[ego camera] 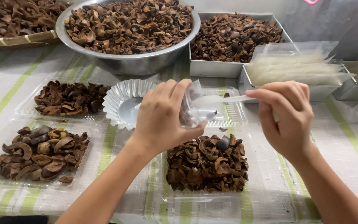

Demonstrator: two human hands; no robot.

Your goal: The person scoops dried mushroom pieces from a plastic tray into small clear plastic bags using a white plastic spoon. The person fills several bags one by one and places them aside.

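My left hand (162,118) grips a small clear plastic bag (193,110) with a few brown pieces inside, held above a clear tray. My right hand (289,116) pinches the far end of the same bag (228,99), pulling it out flat. Just below both hands lies a clear plastic tray filled with brown dried shell pieces (207,164). A small fluted foil cup (123,101) sits empty to the left of my left hand.
Two more clear trays of brown pieces (69,98) (41,154) lie at left. A large metal bowl (129,62) and a metal tray (224,68) hold heaps of the same pieces. A container of clear bags (295,68) stands at right. A striped cloth (344,137) covers the table.
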